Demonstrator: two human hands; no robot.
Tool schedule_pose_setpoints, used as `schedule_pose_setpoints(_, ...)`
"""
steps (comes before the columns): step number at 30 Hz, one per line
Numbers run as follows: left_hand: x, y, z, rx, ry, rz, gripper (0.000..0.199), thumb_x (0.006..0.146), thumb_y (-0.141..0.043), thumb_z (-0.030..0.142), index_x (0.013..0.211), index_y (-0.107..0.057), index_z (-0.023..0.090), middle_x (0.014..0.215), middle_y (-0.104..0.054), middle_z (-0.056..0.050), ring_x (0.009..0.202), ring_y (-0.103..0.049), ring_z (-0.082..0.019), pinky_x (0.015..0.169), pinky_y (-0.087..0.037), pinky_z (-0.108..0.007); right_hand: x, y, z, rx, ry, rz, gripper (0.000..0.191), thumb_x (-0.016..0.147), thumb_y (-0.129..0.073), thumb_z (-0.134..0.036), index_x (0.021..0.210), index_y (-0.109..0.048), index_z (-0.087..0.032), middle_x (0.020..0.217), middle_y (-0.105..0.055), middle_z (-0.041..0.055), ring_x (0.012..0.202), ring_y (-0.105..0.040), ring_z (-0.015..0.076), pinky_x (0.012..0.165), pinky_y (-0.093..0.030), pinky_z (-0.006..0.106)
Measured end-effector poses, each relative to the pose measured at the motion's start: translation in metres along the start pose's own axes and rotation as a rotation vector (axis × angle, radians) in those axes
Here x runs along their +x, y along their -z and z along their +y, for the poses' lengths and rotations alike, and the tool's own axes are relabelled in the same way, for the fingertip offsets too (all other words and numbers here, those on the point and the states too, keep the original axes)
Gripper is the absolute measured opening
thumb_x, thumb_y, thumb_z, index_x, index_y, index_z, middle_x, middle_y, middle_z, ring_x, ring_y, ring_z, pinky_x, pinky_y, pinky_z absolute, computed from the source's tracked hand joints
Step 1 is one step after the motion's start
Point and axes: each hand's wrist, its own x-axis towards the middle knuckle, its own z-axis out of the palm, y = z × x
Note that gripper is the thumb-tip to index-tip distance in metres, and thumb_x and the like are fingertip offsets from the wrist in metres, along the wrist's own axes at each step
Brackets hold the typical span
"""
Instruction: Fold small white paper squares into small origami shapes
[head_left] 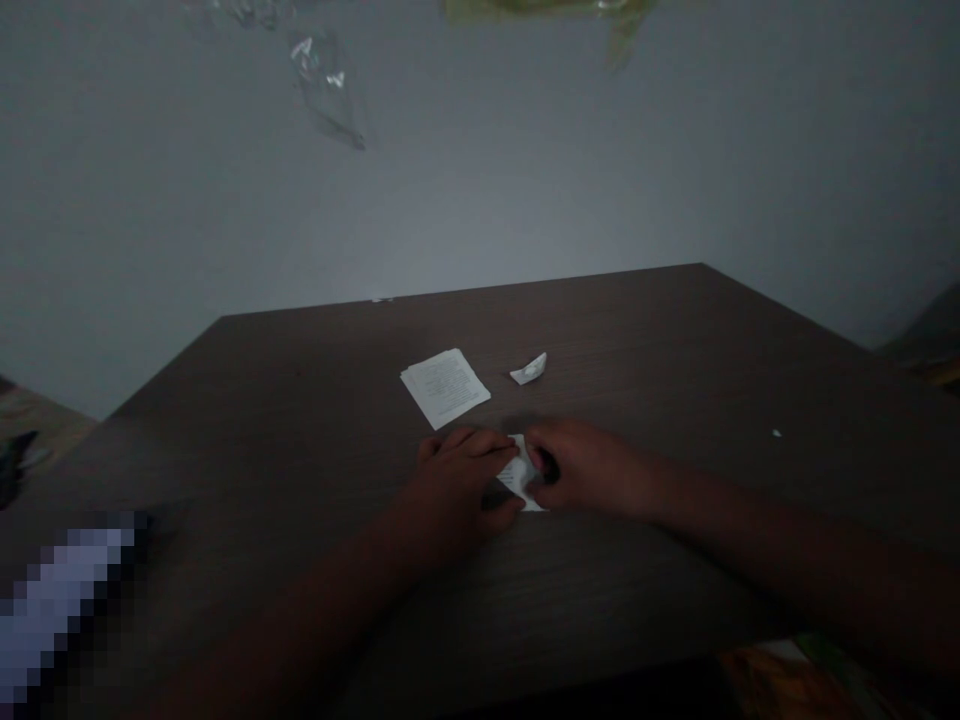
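A small piece of white paper point(519, 474) lies on the dark wooden table point(637, 350), between my two hands. My left hand point(469, 480) grips its left side, fingers bent over the top and thumb near the bottom edge. On the right side, my right hand point(574, 465) pinches the same paper with thumb and fingers. Just beyond my left hand sits a stack of printed paper squares point(446, 387). A small folded paper piece point(529, 369) rests to the right of that stack.
A blurred-out pale rectangular object point(67, 600) lies at the table's left front. A tiny white scrap point(777, 433) is on the right side. Behind the table stands a pale wall point(480, 180) with clear plastic point(326, 90) on it.
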Motion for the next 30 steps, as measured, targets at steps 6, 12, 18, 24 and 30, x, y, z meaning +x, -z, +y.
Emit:
schedule_pose_setpoints(6,0.002,0.005,0.004,-0.027,0.02,-0.029,0.06,0.106,-0.089,0.03,0.166,-0.081,0.029,0.172,-0.081,-0.013,0.165,-0.068,-0.046,0.138,-0.052,-0.073,0.013,0.0,0.012,-0.066,-0.035,0.069,0.03,0.091,-0.092,-0.016,0.089,-0.064,-0.025,0.091,-0.075,0.0004,0.081,-0.063,0.0192,0.076,-0.041,0.032)
schedule_pose_setpoints(12,0.003,0.0,0.001,-0.031,-0.006,0.013,0.058,0.107,-0.09,0.031,0.164,-0.081,0.029,0.168,-0.082,-0.011,0.161,-0.071,-0.044,0.135,-0.055,-0.07,0.027,0.001,0.026,-0.09,-0.026,0.135,0.028,0.094,-0.093,-0.021,0.088,-0.066,-0.025,0.087,-0.072,-0.0005,0.079,-0.062,0.0199,0.073,-0.04,0.033)
schedule_pose_setpoints(18,0.004,-0.001,0.003,-0.035,0.009,-0.001,0.063,0.105,-0.092,0.038,0.166,-0.081,0.032,0.168,-0.081,-0.01,0.162,-0.07,-0.046,0.136,-0.055,-0.069,0.036,-0.001,0.037,-0.096,-0.059,0.191,0.029,0.097,-0.091,-0.025,0.085,-0.065,-0.026,0.079,-0.066,-0.0022,0.075,-0.058,0.0195,0.073,-0.038,0.034)
schedule_pose_setpoints(24,0.004,-0.001,0.005,-0.04,-0.013,-0.008,0.056,0.11,-0.088,0.04,0.165,-0.078,0.029,0.174,-0.078,-0.013,0.164,-0.068,-0.044,0.139,-0.049,-0.071,0.037,-0.01,0.043,-0.073,-0.08,0.295,0.035,0.101,-0.087,-0.026,0.079,-0.059,-0.027,0.078,-0.066,0.0007,0.077,-0.061,0.0221,0.074,-0.039,0.037)
schedule_pose_setpoints(30,0.003,-0.003,0.004,-0.036,-0.011,-0.018,0.057,0.109,-0.09,0.039,0.163,-0.078,0.027,0.175,-0.077,-0.013,0.166,-0.066,-0.045,0.138,-0.051,-0.071,0.037,-0.018,0.053,-0.048,-0.019,0.374,0.022,0.104,-0.084,-0.027,0.089,-0.069,-0.026,0.093,-0.075,0.0036,0.087,-0.07,0.0248,0.081,-0.048,0.037)
